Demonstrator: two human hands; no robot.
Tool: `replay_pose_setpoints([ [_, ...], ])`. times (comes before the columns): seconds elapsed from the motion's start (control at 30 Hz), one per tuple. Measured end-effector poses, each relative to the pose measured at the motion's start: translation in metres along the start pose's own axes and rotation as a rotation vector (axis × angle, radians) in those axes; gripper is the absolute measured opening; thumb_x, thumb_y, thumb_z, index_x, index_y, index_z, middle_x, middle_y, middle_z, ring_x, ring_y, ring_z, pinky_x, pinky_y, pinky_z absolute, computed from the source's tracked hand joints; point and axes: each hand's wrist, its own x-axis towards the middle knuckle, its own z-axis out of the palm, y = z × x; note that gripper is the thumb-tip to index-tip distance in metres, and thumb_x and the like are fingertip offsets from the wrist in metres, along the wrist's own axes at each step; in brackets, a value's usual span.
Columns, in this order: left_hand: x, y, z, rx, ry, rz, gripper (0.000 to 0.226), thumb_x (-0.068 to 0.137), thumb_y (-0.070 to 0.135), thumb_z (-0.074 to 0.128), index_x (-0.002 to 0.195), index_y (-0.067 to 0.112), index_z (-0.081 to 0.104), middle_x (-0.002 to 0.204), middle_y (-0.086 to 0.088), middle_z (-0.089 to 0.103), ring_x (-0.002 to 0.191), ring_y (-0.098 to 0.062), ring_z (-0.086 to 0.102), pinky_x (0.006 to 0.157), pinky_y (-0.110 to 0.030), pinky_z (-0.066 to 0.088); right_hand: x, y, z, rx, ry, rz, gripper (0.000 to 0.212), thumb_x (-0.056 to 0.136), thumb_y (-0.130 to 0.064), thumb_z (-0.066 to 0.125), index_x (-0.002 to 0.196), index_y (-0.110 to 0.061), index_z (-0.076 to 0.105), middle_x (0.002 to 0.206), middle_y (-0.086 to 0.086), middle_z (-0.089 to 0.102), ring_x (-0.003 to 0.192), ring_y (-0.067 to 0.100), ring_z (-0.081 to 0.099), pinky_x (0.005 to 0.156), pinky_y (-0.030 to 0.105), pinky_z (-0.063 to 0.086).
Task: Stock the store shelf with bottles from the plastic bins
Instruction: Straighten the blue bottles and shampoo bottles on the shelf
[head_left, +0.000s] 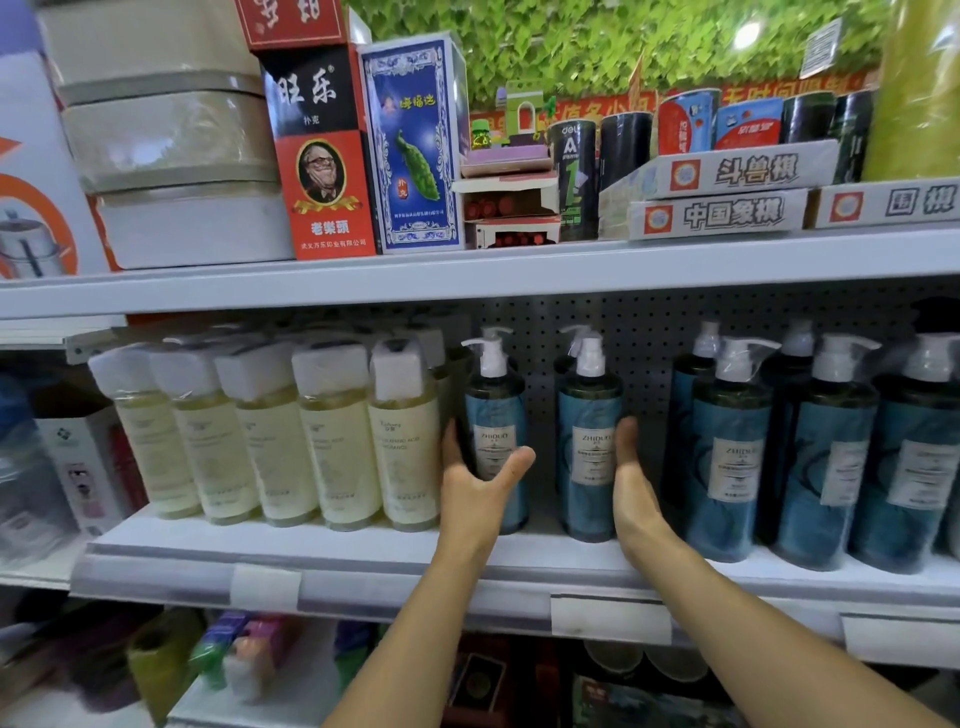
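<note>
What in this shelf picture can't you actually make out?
Head view:
Plastic bins: outside the frame.
Fine print on the label of the left blue bottle: too small, partly covered by the left hand.
Rear rows of bottles: hidden by the front row.
Goods under the shelf: blurred, cut off by the bottom edge.

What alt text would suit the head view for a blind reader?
A person's left hand grips a blue pump bottle on a store shelf; the right hand rests against a second pump bottle. Pale yellow bottles stand left, more blue bottles right.

2 hands; 5 front pale bottles
</note>
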Motion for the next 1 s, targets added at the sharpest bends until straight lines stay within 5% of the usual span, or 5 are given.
replay_pose_setpoints([
  [0.17, 0.015, 0.006, -0.001, -0.089, -0.073, -0.144, 0.058, 0.077, 0.039, 0.078, 0.125, 0.030, 0.047, 0.117, 0.006, 0.065, 0.106, -0.016, 0.061, 0.092, -0.031, 0.051, 0.001, 0.000, 0.001, -0.092, -0.014, 0.000, 0.124, 0.045, -0.094, 0.038, 0.143, -0.019, 0.048, 0.142, 0.015, 0.054, 0.127, 0.032, 0.053, 0.113, 0.046, 0.036],
  [0.43, 0.018, 0.006, 0.000, -0.141, -0.133, -0.090, 0.107, 0.054, 0.065, 0.086, 0.143, 0.023, 0.046, 0.137, -0.001, 0.058, 0.128, -0.022, 0.055, 0.114, -0.043, 0.040, 0.018, 0.012, 0.012, -0.118, 0.007, 0.076, 0.154, 0.023, -0.111, 0.034, 0.146, -0.019, 0.047, 0.149, 0.014, 0.048, 0.134, 0.032, 0.049, 0.116, 0.050, 0.034],
  [0.53, 0.020, 0.002, -0.002, -0.168, -0.156, -0.116, 0.100, 0.058, 0.059, 0.077, 0.146, 0.025, 0.043, 0.140, -0.001, 0.057, 0.128, -0.022, 0.055, 0.110, -0.038, 0.043, 0.014, 0.010, 0.019, -0.140, -0.006, 0.045, 0.152, 0.022, -0.111, 0.032, 0.146, -0.025, 0.045, 0.150, 0.011, 0.047, 0.135, 0.032, 0.047, 0.116, 0.050, 0.033],
  [0.7, 0.021, 0.001, -0.001, -0.176, -0.191, -0.070, 0.078, 0.077, 0.041, 0.068, 0.148, 0.026, 0.039, 0.128, 0.008, 0.056, 0.119, -0.012, 0.054, 0.070, -0.005, 0.049, 0.012, 0.013, 0.027, -0.110, -0.047, 0.002, 0.144, 0.025, -0.110, 0.034, 0.149, -0.036, 0.038, 0.155, 0.002, 0.041, 0.140, 0.028, 0.040, 0.118, 0.050, 0.029],
  [1.0, 0.023, -0.003, 0.000, -0.171, -0.172, -0.058, 0.066, 0.088, 0.029, 0.067, 0.147, 0.026, 0.039, 0.127, 0.007, 0.057, 0.118, -0.012, 0.056, 0.073, -0.007, 0.047, 0.006, 0.007, 0.025, -0.006, -0.102, -0.021, 0.126, 0.043, -0.099, 0.042, 0.147, -0.029, 0.043, 0.151, 0.003, 0.045, 0.137, 0.025, 0.044, 0.118, 0.046, 0.030],
])
